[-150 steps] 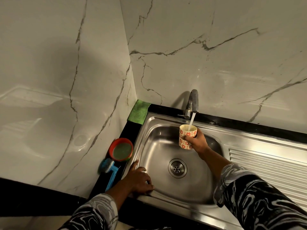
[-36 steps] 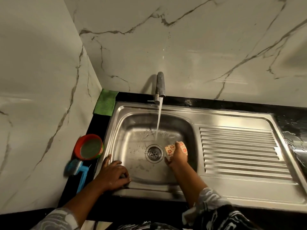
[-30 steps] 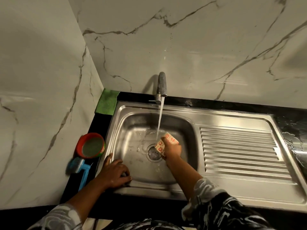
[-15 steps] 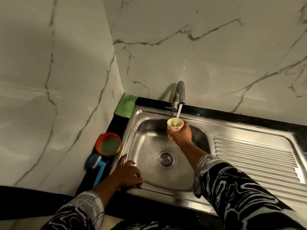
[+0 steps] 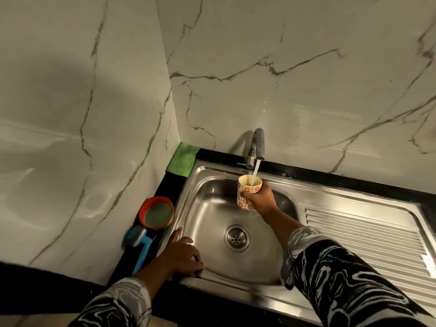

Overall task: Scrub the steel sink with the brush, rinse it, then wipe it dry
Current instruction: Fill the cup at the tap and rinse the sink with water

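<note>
**At the tap: a cup filling over the steel basin**

In the head view, the steel sink [image 5: 212, 208] sits in a black counter [image 5: 165, 185] against marble-veined walls, its ribbed drainboard [image 5: 365, 237] running off to the right. No brand, label or readable writing shows anywhere; the only marking is the red flower print on the cup [image 5: 247, 193].

The right hand [image 5: 260, 199] holds that cup upright above the back of the basin, fingers curled closed around its side. The cup sits directly under the tap [image 5: 257, 145], and a stream of water [image 5: 256, 169] falls into its open mouth.

The left hand [image 5: 181, 256] rests on the sink's front left rim, fingers loosely bent and slightly spread, gripping nothing; the fingertips touch the steel edge at the corner of the basin. The drain [image 5: 236, 237] lies between the two forearms.

The blue brush [image 5: 140, 244] lies on the counter just left of the sink, beside the left hand and apart from it. A red bowl [image 5: 157, 213] stands just behind the brush. A green cloth [image 5: 182, 159] lies in the back corner, against the wall.
</note>
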